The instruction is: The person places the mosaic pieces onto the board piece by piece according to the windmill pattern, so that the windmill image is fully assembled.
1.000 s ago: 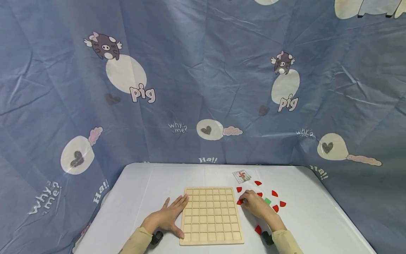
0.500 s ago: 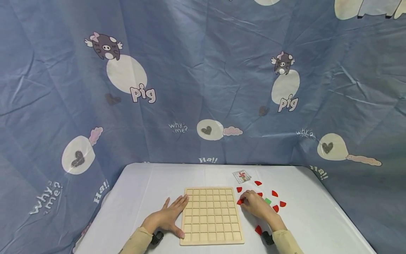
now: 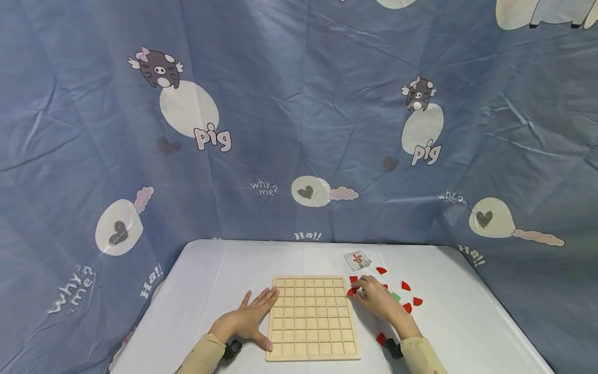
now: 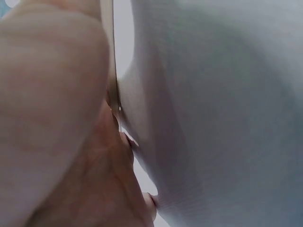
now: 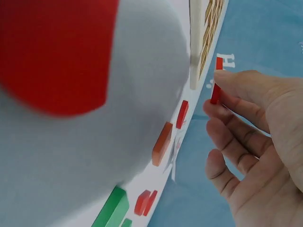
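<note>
A pale wooden board [image 3: 310,318] with a grid of square recesses lies on the table. My left hand [image 3: 246,319] rests with spread fingers along its left edge, thumb near the front corner. To the right of the board, my right hand [image 3: 376,299] pinches a red fan-shaped piece [image 5: 216,92] between thumb and fingers. In the right wrist view that piece is held off the table, its thin side showing. Just beyond the hand lies another red piece [image 3: 353,279]. The left wrist view shows mostly the palm [image 4: 94,175] close up.
Several red fan-shaped pieces lie scattered to the right, one of them [image 3: 381,339] by the right wrist. A green piece [image 3: 396,296] is partly behind the right hand. A printed pattern card [image 3: 357,260] lies behind the board. White cloth [image 3: 224,280] covers the table.
My right hand has raised the red piece and shifted it slightly forward and left, toward the board's right edge. The left hand stays in place.
</note>
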Demonstrator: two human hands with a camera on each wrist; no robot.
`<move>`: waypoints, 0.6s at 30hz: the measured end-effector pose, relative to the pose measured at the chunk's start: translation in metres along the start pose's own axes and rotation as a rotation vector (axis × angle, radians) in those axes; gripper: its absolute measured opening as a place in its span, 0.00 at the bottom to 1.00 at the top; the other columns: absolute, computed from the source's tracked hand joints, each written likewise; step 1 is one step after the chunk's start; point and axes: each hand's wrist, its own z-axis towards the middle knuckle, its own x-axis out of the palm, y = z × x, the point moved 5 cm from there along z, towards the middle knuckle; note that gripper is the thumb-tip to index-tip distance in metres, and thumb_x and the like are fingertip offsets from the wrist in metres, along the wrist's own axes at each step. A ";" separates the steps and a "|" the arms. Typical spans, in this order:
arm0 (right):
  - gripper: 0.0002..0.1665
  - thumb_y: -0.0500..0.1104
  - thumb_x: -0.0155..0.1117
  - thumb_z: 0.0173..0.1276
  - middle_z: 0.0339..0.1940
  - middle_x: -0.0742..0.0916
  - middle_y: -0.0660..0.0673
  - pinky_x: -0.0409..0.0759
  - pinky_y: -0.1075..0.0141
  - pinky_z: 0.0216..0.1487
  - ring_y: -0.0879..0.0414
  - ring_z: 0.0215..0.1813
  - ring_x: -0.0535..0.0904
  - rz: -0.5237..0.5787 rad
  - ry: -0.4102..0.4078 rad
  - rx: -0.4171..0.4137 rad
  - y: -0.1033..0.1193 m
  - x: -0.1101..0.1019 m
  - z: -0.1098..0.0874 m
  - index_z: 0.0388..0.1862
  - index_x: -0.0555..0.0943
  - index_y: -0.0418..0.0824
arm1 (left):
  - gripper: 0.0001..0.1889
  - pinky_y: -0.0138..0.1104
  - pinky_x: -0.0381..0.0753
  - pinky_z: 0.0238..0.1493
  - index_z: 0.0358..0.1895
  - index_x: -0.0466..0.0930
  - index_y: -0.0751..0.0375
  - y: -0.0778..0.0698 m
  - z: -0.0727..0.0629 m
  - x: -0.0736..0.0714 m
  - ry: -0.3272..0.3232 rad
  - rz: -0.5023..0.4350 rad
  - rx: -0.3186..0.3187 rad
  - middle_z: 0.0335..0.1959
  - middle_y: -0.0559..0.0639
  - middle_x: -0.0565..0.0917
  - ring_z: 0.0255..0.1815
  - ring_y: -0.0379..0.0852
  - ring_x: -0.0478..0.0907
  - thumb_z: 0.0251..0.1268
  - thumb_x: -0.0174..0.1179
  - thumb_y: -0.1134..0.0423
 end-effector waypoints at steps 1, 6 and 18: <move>0.10 0.40 0.72 0.59 0.36 0.83 0.53 0.82 0.65 0.41 0.59 0.41 0.77 0.000 -0.003 -0.009 0.001 0.000 0.001 0.40 0.85 0.42 | 0.73 0.66 0.30 0.72 0.78 0.36 0.61 0.000 0.000 0.000 0.001 -0.001 0.002 0.80 0.59 0.39 0.80 0.60 0.36 0.30 0.69 0.29; 0.11 0.39 0.72 0.59 0.36 0.84 0.51 0.83 0.64 0.42 0.56 0.42 0.78 -0.002 -0.027 -0.072 0.010 -0.001 0.006 0.41 0.85 0.42 | 0.72 0.66 0.30 0.72 0.78 0.36 0.61 -0.001 -0.001 -0.002 0.005 0.001 0.007 0.80 0.58 0.38 0.80 0.60 0.36 0.31 0.68 0.29; 0.08 0.39 0.71 0.61 0.37 0.84 0.51 0.82 0.63 0.44 0.57 0.44 0.80 0.002 -0.031 -0.131 0.037 0.006 0.022 0.39 0.85 0.42 | 0.72 0.65 0.31 0.73 0.78 0.37 0.61 -0.002 -0.002 -0.001 0.011 0.005 -0.018 0.80 0.57 0.41 0.80 0.58 0.37 0.30 0.68 0.29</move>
